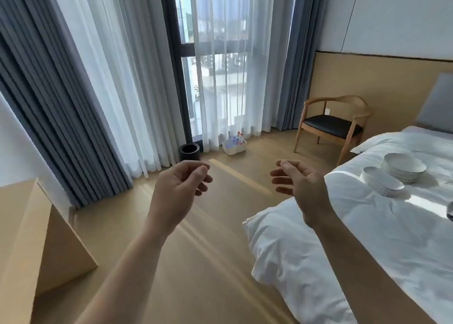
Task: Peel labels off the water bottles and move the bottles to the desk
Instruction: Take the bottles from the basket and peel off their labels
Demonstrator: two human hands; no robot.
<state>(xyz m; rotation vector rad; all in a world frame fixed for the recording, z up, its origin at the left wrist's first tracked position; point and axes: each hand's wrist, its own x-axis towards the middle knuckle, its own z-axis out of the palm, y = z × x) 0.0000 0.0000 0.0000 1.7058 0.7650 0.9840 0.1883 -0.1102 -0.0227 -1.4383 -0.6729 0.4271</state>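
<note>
Both bare forearms reach forward over the wooden floor, palms turned toward each other and well apart. The left hand curls loosely, thumb near the forefinger, its grip half closed on nothing. The right hand is cupped with fingers spread, its grip slack and holding nothing.

Taking the bed as landmark: it fills the right side, and its white bedding carries two stacks of white plates side by side. Beyond its head end stands one wooden chair with a dark seat. Far left of the bed, at the frame's lower left, is the light wooden surface, bare where visible. Across the floor from the bed, at the foot of the sheer curtain, sits one white basket holding the water bottles; they are too small to count, though some red caps show. One black cylindrical bin stands just left of the basket. Nothing lies between hands and basket.
</note>
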